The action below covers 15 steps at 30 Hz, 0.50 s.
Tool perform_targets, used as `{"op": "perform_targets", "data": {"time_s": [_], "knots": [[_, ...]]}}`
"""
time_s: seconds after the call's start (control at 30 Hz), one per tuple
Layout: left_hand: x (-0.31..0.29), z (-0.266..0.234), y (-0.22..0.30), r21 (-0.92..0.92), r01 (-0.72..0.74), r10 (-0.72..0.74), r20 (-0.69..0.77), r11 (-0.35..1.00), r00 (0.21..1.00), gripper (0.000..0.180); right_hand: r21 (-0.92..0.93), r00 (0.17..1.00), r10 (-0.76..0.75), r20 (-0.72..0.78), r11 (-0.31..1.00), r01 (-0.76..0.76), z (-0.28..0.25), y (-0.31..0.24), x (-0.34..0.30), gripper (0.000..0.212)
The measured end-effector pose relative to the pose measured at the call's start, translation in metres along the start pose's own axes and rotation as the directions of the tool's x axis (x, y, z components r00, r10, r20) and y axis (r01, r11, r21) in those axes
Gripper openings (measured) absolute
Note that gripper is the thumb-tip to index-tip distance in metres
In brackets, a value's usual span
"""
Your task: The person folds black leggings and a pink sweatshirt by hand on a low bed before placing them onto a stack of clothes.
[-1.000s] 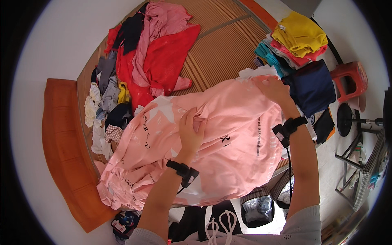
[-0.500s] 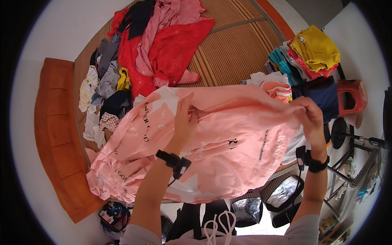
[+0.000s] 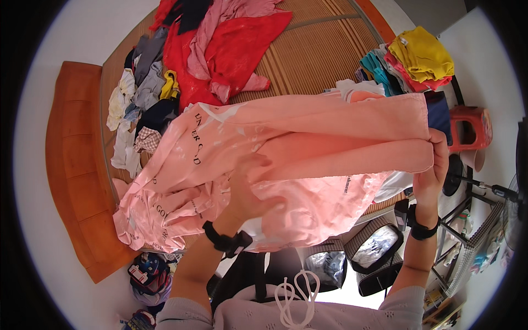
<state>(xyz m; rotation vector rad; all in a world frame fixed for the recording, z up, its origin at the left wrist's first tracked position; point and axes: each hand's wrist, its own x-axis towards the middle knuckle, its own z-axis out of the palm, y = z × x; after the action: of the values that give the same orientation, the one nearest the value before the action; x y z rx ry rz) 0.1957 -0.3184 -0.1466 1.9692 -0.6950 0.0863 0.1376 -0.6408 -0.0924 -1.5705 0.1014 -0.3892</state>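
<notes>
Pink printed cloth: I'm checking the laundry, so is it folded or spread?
Mostly spread, not neatly folded: the pink cloth stretches wide and rumpled, with long folds leading toward the right hand, which grips its edge.

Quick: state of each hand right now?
Left hand: open over the pink fabric, contact unclear.
Right hand: closed, holding the pink fabric's right end.

My left hand (image 3: 246,190) spreads loosely, thumb (image 3: 268,205) apart. My right hand (image 3: 436,159) pinches, farther out. Both forearms (image 3: 193,275) reach forward.
</notes>
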Motion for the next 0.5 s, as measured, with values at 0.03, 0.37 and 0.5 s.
{"op": "perform_targets", "data": {"time_s": [0.03, 0.37, 0.5], "knots": [[-0.002, 0.001, 0.016, -0.004, 0.052, -0.051, 0.122, 0.999, 0.991, 0.057, -0.016, 1.000, -0.027, -0.008, 1.000, 0.027, 0.000, -0.003, -0.001, 0.016], [0.054, -0.015, 0.013, 0.160, 0.009, -0.015, 0.031, 0.987, 0.999, 0.011, -0.077, 0.996, -0.068, -0.064, 0.995, 0.063, 0.009, -0.015, -0.006, 0.015], [0.069, -0.014, -0.033, -0.342, 0.515, -0.361, 0.421, 0.786, 0.832, 0.015, -0.051, 0.993, 0.016, -0.118, 0.998, -0.022, 0.009, -0.023, -0.013, 0.015]]}}
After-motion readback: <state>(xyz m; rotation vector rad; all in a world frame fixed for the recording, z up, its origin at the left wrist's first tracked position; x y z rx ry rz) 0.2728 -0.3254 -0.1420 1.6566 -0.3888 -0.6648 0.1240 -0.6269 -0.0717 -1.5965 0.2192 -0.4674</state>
